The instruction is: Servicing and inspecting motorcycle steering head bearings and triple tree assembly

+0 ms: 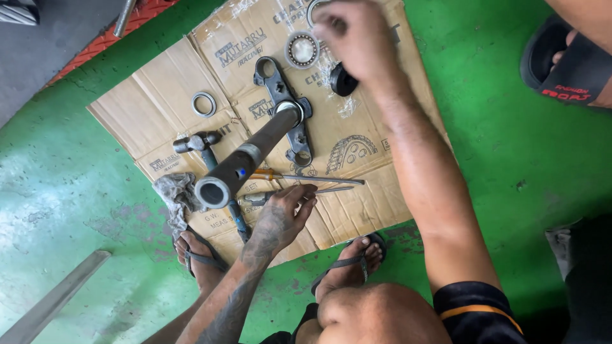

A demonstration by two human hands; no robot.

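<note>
Cardboard under my feet carries it all: my left hand (284, 213) rests open-fingered on the screwdrivers (306, 185) beside the pipe (245, 162) rising from the yoke (284, 102), while farther off, near the far edge, my right hand (354, 38) pinches something above the bearing (301, 50).

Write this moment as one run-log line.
left hand: touching screwdriver | right hand: reaching by bearing | steering stem: upright on cardboard

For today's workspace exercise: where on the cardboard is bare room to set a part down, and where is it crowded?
Free: the cardboard's right front, beside the screwdriver, and the left corner beyond the loose ring. Crowded: around the steering stem, hammer, rag, left hand, and right hand near the bearing.
</note>
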